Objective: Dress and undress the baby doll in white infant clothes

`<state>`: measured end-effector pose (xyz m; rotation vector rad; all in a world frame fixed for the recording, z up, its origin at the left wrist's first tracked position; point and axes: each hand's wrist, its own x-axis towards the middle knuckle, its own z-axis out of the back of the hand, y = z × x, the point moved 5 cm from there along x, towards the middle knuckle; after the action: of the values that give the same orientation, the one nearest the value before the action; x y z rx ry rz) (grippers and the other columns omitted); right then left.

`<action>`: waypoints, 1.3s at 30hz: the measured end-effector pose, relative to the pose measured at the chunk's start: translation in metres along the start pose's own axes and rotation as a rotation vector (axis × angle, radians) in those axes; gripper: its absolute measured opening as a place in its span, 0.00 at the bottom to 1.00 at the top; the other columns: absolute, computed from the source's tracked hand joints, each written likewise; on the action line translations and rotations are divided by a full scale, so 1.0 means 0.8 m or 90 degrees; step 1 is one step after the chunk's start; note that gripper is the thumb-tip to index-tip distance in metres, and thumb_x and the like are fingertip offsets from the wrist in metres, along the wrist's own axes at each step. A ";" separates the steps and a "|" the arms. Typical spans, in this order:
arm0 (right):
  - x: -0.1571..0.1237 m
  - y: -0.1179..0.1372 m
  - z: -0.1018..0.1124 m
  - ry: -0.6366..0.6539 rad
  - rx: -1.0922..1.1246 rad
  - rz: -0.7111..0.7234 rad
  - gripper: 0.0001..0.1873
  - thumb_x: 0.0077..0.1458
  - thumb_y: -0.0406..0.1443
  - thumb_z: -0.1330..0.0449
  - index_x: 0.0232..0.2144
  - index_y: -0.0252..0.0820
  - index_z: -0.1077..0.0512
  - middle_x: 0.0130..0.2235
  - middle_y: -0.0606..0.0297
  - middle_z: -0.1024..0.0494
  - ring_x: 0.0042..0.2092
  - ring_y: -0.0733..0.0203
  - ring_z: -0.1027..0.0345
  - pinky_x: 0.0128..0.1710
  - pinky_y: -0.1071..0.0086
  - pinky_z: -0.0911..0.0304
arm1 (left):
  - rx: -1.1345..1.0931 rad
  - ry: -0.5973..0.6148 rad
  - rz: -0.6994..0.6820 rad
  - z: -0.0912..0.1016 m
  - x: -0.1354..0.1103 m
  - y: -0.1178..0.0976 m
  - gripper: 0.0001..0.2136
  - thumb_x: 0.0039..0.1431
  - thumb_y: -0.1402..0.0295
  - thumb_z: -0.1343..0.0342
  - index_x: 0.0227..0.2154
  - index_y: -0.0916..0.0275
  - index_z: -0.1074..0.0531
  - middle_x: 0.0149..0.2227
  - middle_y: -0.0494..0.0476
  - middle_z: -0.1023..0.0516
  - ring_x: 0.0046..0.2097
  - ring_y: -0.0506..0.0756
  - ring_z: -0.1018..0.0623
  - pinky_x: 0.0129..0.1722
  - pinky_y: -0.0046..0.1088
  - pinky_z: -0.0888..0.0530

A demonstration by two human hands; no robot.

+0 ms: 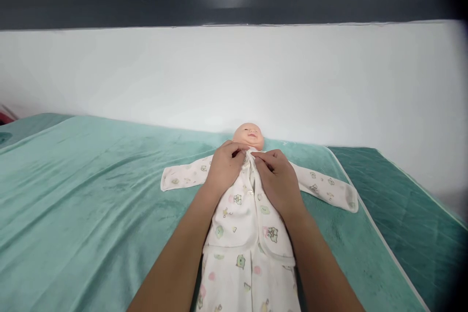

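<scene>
- Head view: we see a doll lying face up at centre on a teal blanket, head toward 12 o'clock.
- It wears a white printed top, with the sleeves spread to 9 and 3 o'clock.
- Left hand: grip pinched on the top's front edge at the collar, just under the chin.
- Right hand: grip pinched on the opposite edge, close beside the left hand.
- White wall at 12 o'clock.

The head camera looks forward and down, close over the doll, facing the wall.
</scene>
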<state>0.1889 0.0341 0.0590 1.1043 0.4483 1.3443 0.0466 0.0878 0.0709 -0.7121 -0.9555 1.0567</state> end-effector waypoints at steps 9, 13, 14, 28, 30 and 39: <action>0.001 0.004 -0.001 0.030 -0.049 0.032 0.17 0.63 0.42 0.49 0.47 0.54 0.22 0.41 0.66 0.29 0.42 0.59 0.31 0.42 0.66 0.39 | -0.008 -0.003 -0.010 0.000 0.000 -0.002 0.12 0.60 0.71 0.50 0.37 0.56 0.21 0.44 0.52 0.22 0.44 0.53 0.24 0.48 0.29 0.29; 0.002 0.002 -0.002 0.029 -0.041 0.034 0.18 0.63 0.43 0.49 0.48 0.53 0.23 0.42 0.64 0.29 0.43 0.58 0.31 0.44 0.64 0.38 | -0.002 0.002 -0.014 0.000 0.000 -0.003 0.12 0.60 0.71 0.51 0.38 0.56 0.21 0.44 0.53 0.22 0.46 0.53 0.24 0.50 0.30 0.30; 0.002 0.001 -0.002 0.027 -0.035 0.031 0.18 0.63 0.43 0.49 0.48 0.53 0.23 0.42 0.64 0.28 0.44 0.58 0.31 0.44 0.64 0.38 | 0.000 0.002 -0.015 0.000 0.000 -0.003 0.13 0.60 0.71 0.51 0.38 0.56 0.21 0.44 0.53 0.22 0.46 0.53 0.24 0.50 0.30 0.30; 0.001 0.001 0.003 -0.037 0.059 -0.006 0.13 0.61 0.40 0.46 0.37 0.50 0.20 0.40 0.66 0.25 0.42 0.59 0.31 0.43 0.66 0.39 | 0.011 -0.009 -0.003 0.001 -0.002 -0.002 0.14 0.60 0.71 0.52 0.37 0.55 0.20 0.42 0.53 0.24 0.42 0.52 0.25 0.45 0.29 0.29; 0.001 0.001 0.002 -0.031 0.054 -0.006 0.13 0.61 0.40 0.46 0.36 0.49 0.20 0.39 0.66 0.25 0.41 0.59 0.32 0.43 0.66 0.39 | 0.013 -0.012 -0.002 0.001 -0.001 -0.002 0.14 0.60 0.71 0.52 0.37 0.55 0.20 0.43 0.53 0.24 0.42 0.52 0.25 0.47 0.29 0.29; 0.000 0.006 0.001 0.005 0.002 0.036 0.20 0.62 0.45 0.47 0.23 0.45 0.26 0.35 0.65 0.29 0.37 0.60 0.33 0.39 0.66 0.41 | 0.015 -0.008 -0.013 0.000 -0.001 -0.001 0.14 0.60 0.73 0.52 0.38 0.56 0.20 0.43 0.53 0.24 0.43 0.53 0.25 0.48 0.30 0.29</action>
<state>0.1867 0.0331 0.0632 1.1215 0.4280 1.3980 0.0467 0.0867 0.0712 -0.6764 -0.9583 1.0540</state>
